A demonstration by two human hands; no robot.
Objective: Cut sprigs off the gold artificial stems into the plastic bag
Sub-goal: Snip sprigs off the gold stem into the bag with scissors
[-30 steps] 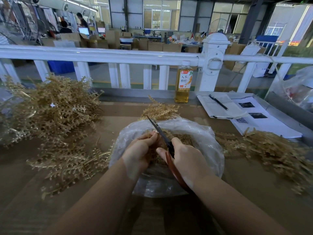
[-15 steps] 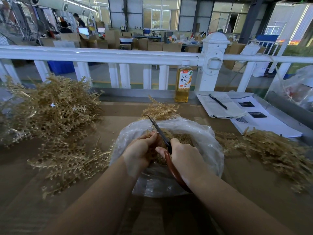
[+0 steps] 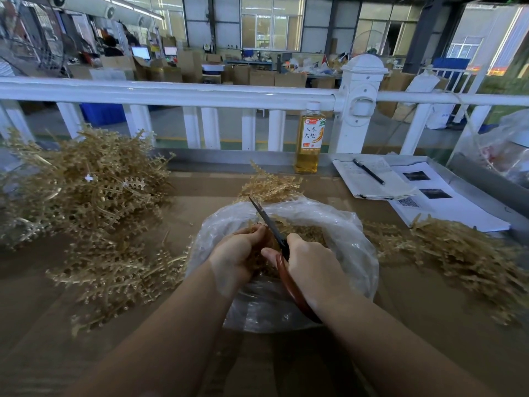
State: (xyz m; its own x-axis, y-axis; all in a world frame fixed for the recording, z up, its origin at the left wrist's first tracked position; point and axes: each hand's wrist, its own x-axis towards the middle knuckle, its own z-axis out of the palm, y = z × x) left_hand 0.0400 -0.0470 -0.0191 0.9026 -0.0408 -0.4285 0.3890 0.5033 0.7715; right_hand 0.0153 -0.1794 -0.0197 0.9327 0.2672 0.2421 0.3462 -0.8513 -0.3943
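A clear plastic bag (image 3: 352, 247) lies open on the table in front of me, with cut gold sprigs (image 3: 309, 232) inside. Over its mouth my left hand (image 3: 239, 255) pinches a gold stem, mostly hidden by the fingers. My right hand (image 3: 312, 263) grips red-handled scissors (image 3: 270, 223); the dark blades look closed and point up and away, just right of the left fingertips. A big heap of gold stems (image 3: 86, 190) sits at the left, another pile (image 3: 458, 253) at the right.
A bottle of yellow drink (image 3: 310, 141) stands by the white railing (image 3: 200, 93) at the table's far edge. Papers with a pen (image 3: 369, 171) lie at the back right. A small gold bunch (image 3: 269, 184) sits behind the bag.
The hands stay over the bag. My right hand with the scissors has shifted slightly toward the left hand; the blades keep the same tilt.
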